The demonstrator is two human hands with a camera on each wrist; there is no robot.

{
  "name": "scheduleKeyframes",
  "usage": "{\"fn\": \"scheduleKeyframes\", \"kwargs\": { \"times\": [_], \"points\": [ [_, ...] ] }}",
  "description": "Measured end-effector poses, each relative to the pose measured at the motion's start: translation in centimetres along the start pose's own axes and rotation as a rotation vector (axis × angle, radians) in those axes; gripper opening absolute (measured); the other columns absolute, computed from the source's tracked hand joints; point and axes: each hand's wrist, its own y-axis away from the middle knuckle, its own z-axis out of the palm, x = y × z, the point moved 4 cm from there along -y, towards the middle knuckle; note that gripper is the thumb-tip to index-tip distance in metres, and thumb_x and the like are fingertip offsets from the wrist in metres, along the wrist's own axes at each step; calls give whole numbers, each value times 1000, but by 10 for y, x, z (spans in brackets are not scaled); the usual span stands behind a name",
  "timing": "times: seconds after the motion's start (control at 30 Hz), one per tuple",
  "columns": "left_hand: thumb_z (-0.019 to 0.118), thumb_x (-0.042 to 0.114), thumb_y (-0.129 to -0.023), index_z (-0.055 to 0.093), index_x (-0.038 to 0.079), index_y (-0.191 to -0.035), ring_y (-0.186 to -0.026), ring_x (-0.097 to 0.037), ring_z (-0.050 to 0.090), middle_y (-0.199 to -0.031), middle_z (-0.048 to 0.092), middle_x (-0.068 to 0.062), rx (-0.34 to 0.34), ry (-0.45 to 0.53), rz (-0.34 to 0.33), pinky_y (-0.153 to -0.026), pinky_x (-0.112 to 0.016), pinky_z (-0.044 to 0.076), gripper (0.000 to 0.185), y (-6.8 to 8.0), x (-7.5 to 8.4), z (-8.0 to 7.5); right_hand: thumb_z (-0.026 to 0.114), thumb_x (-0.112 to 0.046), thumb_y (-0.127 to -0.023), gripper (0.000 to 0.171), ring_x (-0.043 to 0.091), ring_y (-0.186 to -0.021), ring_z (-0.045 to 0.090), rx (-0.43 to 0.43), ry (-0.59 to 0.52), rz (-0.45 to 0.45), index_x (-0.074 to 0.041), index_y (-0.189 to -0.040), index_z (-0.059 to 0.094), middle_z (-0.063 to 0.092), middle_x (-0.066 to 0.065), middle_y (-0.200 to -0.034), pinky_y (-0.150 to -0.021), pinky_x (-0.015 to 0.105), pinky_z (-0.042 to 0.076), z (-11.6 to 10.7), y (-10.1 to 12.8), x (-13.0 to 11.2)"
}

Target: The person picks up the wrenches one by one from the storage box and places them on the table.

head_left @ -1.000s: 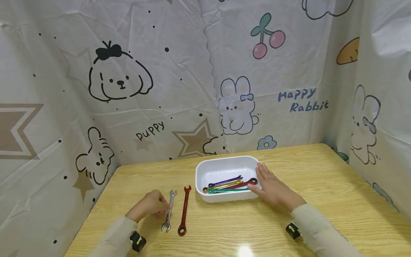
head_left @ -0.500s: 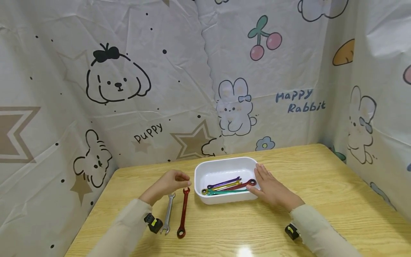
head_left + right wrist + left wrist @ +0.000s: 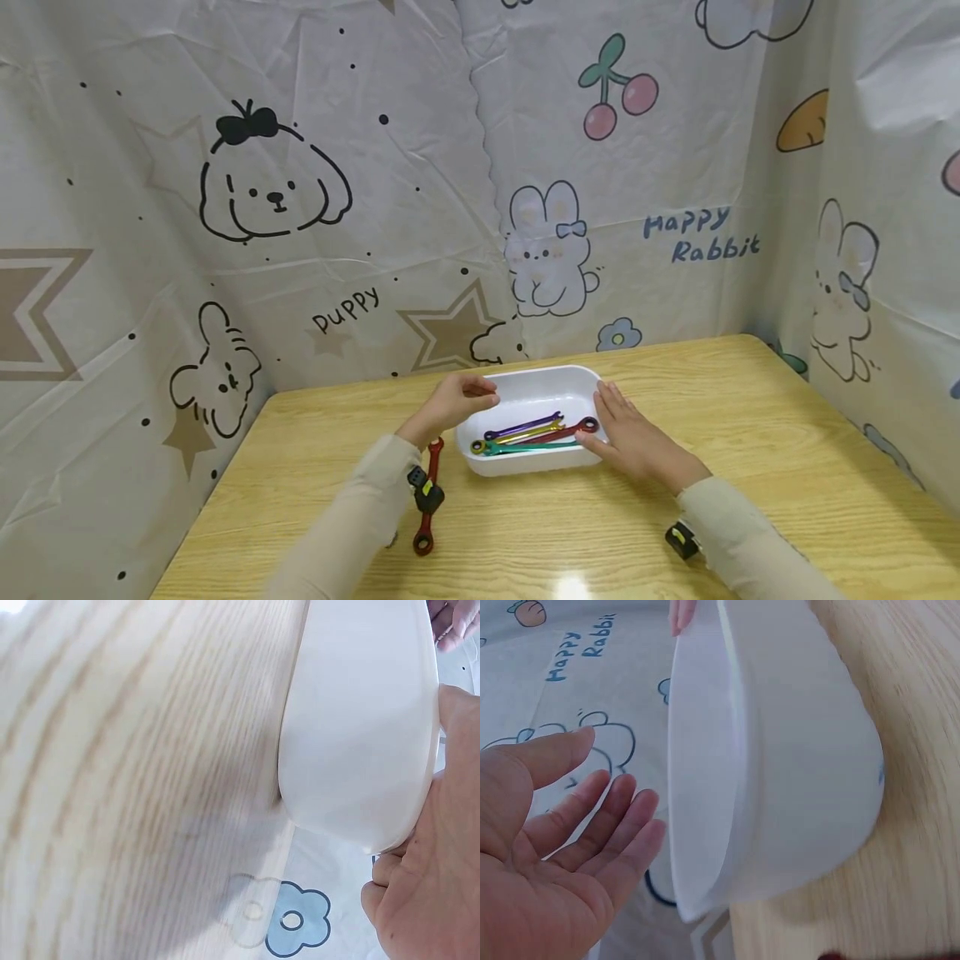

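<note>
My left hand (image 3: 452,403) hovers over the left end of a white plastic box (image 3: 536,464), fingers apart and holding nothing; the left wrist view shows its open palm (image 3: 547,877) beside the rim. My right hand (image 3: 637,437) rests on the box's right end, its fingers extended along the edge and the thumb over the rim. Inside lie a purple wrench (image 3: 517,428), a yellow wrench (image 3: 517,436), a red wrench (image 3: 558,433) and a green wrench (image 3: 532,447). Another red wrench (image 3: 423,529) lies on the table, partly behind my left wrist camera.
A silver wrench (image 3: 392,540) is almost wholly hidden under my left sleeve (image 3: 345,517). The wooden table (image 3: 720,392) backs onto a printed cloth (image 3: 420,167) that also hangs at both sides.
My left hand has left the silver wrench and moved up and right to above the box. Its sleeve now covers most of that wrench. My right hand stays at the box's right end.
</note>
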Motion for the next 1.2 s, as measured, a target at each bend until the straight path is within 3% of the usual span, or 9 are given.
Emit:
{"fn": "scheduleKeyframes", "kwargs": {
  "times": [0.4, 0.73, 0.9, 1.1, 1.2],
  "points": [
    [69, 10, -88, 67, -6, -107, -86, -18, 64, -96, 69, -13, 57, 2, 22, -78, -29, 54, 25, -26, -4, 37, 33, -61, -97, 90, 41, -145, 2, 9, -7, 1, 12, -147, 17, 5, 25, -157, -116, 53, 12, -2, 2, -1],
    [72, 10, -85, 68, -3, -99, -86, -21, 64, -92, 69, -11, 64, -172, 38, -76, -30, 54, 20, -31, -15, 58, 31, -65, -95, 93, 40, -145, 1, 1, -10, 12, 10, -148, 15, 4, 24, -158, -116, 53, 11, 2, 1, 1],
    [73, 10, -84, 68, -3, -95, -83, -20, 63, -88, 68, -10, 87, -208, 33, -75, -32, 53, 18, -33, -18, 61, 32, -62, -96, 90, 40, -145, 2, 3, -11, 7, 10, -148, 15, 4, 23, -158, -116, 52, 12, 0, 0, 0],
    [74, 8, -81, 70, -2, -89, -74, -17, 58, -80, 66, -7, 119, -373, 99, -68, -28, 49, 13, -36, -20, 65, 32, -62, -97, 91, 40, -145, 2, -3, 2, 3, 11, -148, 15, 4, 24, -158, -116, 52, 11, -1, 0, 0],
    [73, 4, -79, 71, -2, -87, -72, -16, 56, -78, 65, -7, 125, -417, 93, -66, -28, 48, 11, -36, -22, 66, 32, -62, -97, 91, 41, -145, 2, -4, -1, 0, 11, -148, 15, 4, 24, -158, -116, 52, 11, -1, 1, -1]
  ]
}}
